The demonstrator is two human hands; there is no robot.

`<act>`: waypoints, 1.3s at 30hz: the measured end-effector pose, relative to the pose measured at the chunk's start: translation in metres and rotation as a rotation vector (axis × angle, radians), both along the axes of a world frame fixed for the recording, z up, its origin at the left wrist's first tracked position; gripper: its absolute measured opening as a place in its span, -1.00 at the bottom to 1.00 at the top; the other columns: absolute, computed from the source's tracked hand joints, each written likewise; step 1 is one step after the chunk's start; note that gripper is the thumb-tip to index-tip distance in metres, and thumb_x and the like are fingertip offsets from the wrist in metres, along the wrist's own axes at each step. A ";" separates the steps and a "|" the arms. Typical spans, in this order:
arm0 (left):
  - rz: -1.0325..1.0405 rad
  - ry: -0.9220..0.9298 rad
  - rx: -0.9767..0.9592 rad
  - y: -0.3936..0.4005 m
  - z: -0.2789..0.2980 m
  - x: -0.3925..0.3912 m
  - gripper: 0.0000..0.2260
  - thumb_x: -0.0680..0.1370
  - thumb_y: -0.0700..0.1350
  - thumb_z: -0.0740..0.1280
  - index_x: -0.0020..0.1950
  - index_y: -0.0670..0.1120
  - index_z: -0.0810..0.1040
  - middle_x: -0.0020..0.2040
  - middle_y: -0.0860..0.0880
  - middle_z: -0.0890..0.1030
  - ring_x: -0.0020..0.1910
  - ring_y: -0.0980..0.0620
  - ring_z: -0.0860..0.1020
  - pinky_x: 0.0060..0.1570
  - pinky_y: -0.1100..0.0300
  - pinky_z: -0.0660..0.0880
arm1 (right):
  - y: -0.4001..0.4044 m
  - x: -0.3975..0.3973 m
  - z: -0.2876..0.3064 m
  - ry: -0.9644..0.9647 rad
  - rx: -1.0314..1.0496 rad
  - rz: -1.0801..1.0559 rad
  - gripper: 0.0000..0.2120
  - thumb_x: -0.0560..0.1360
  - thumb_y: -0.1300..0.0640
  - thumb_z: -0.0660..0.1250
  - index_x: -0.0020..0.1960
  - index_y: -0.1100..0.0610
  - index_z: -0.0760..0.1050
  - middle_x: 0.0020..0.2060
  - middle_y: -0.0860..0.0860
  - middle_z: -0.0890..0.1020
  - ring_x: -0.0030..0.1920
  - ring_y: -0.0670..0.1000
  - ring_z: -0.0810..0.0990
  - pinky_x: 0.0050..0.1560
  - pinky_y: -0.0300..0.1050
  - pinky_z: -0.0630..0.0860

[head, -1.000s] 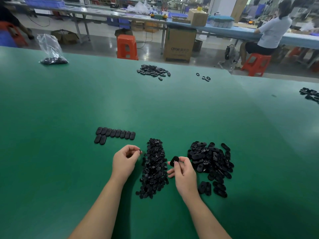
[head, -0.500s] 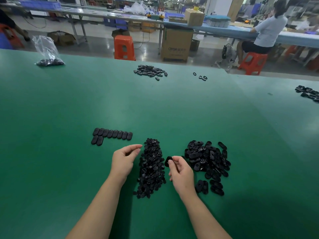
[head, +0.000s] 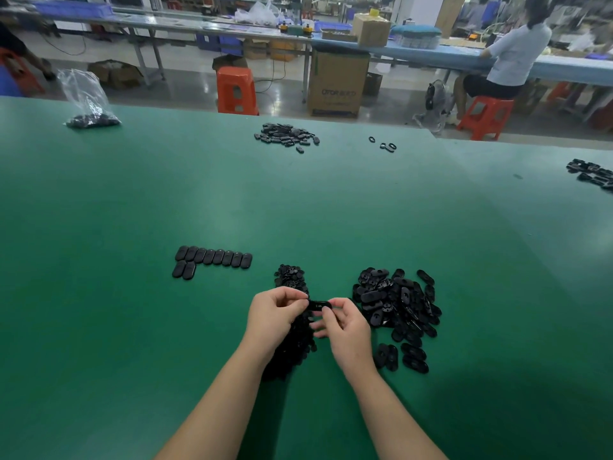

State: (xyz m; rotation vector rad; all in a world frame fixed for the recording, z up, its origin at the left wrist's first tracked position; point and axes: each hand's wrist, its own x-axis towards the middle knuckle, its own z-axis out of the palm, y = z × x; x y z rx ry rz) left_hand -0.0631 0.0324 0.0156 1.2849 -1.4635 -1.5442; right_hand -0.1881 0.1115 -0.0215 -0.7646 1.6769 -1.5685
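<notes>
Both hands meet over the green table (head: pixel 132 327). My left hand (head: pixel 275 315) and my right hand (head: pixel 345 327) pinch one black oval plastic shell (head: pixel 319 305) between them, one at each end. Under the hands lies a narrow heap of small black inner parts (head: pixel 292 277), partly hidden by my left hand. To the right sits a loose pile of black oval shells (head: pixel 394 303). A neat row of finished black ovals (head: pixel 212 260) lies to the upper left, with two more below its left end.
Farther back on the table are another pile of black parts (head: pixel 287 136), a few loose rings (head: pixel 384 146) and a clear plastic bag of parts (head: pixel 88 104). More parts lie at the right edge (head: pixel 593 174). Beyond the table stand orange stools, a cardboard box and a seated person.
My left hand has moved right from beside the narrow heap to meet my right hand. The oval shell, held before by the right hand alone, is now pinched by both.
</notes>
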 end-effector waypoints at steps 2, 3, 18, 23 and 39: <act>-0.010 -0.090 -0.066 0.003 0.001 -0.006 -0.88 0.47 -0.23 0.50 -0.21 -0.02 0.70 -0.32 0.06 0.68 -0.36 0.13 0.59 -0.28 0.29 0.51 | 0.000 0.000 0.000 0.001 0.008 -0.001 -0.93 0.64 0.29 0.28 0.04 0.15 0.50 -0.16 0.10 0.74 -0.21 0.13 0.73 -0.21 -0.03 0.65; -0.011 -0.137 -0.095 0.004 0.001 -0.009 -0.88 0.47 -0.21 0.49 -0.22 0.00 0.69 -0.30 0.07 0.69 -0.30 0.09 0.63 -0.23 0.25 0.56 | 0.001 0.000 0.000 0.003 0.008 0.000 -0.93 0.64 0.28 0.27 0.04 0.15 0.50 -0.16 0.09 0.74 -0.20 0.12 0.74 -0.22 -0.05 0.65; -0.048 -0.317 -0.167 0.008 0.000 -0.016 -0.85 0.47 -0.19 0.44 -0.25 0.04 0.65 -0.31 0.11 0.67 -0.34 0.21 0.58 -0.36 0.41 0.44 | 0.002 -0.003 -0.002 0.027 -0.002 0.004 -0.92 0.64 0.28 0.26 0.03 0.12 0.45 -0.18 0.06 0.73 -0.18 0.08 0.75 -0.21 -0.04 0.65; -0.092 -0.281 -0.166 0.005 0.003 -0.017 -0.85 0.48 -0.19 0.46 -0.23 0.05 0.66 -0.29 0.10 0.69 -0.25 0.11 0.64 -0.24 0.27 0.54 | 0.002 -0.004 -0.003 0.055 -0.017 0.003 -0.90 0.59 0.25 0.33 -0.04 0.09 0.47 -0.22 0.04 0.70 -0.28 0.07 0.68 -0.17 0.05 0.63; -0.048 -0.056 -0.036 -0.002 0.007 -0.005 -0.91 0.50 -0.24 0.48 -0.13 -0.04 0.72 -0.19 0.00 0.72 -0.23 0.18 0.63 -0.21 0.39 0.51 | 0.001 -0.003 -0.004 0.143 0.023 0.008 -0.88 0.59 0.18 0.40 0.01 -0.05 0.60 -0.23 -0.13 0.67 -0.26 -0.15 0.60 -0.19 -0.21 0.52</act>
